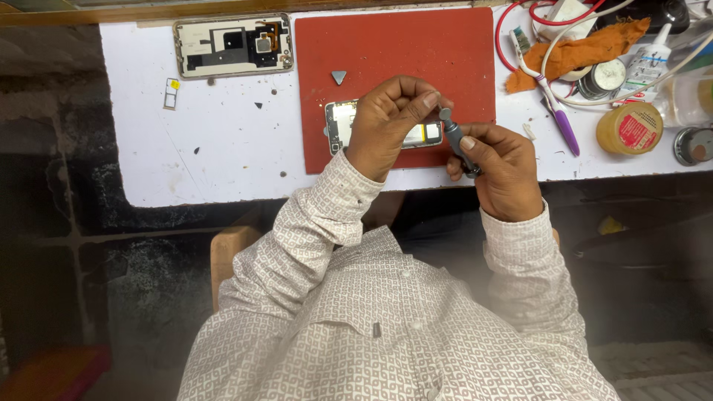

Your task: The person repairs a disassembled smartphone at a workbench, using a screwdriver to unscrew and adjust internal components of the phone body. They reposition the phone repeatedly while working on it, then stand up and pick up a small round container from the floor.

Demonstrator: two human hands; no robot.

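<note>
nearest the camera are the patterned sleeves, leading up to both hands at the near edge of the counter (148,148). the right hand (501,167) is closed around a small dark screwdriver (457,141), gripping its handle low between thumb and fingers; the tool's long axis runs from the palm up and to the left, its top end pointing toward the other hand. the left hand (390,122) is curled shut, fingertips pinched together right at the top end of the screwdriver, touching or all but touching it; whether it pinches a bit or a screw there cannot be told. under the left hand lies an opened phone (342,122) on the red mat (394,52), its long axis running left to right, mostly hidden by the hand, with only its left end and a strip by the right side showing. so the phone lies just left of and a little beyond the right hand, and the left hand is the nearer of the two, directly over it. farther on the mat sits a small grey triangular pick (339,76). to the left on the counter lies a sim tray (171,93), and beyond it the phone's back cover (232,46), inner side up. far right: a purple toothbrush (553,108), an orange rag (587,48), a glue tube (648,61) and a yellow tin (630,128).
</note>
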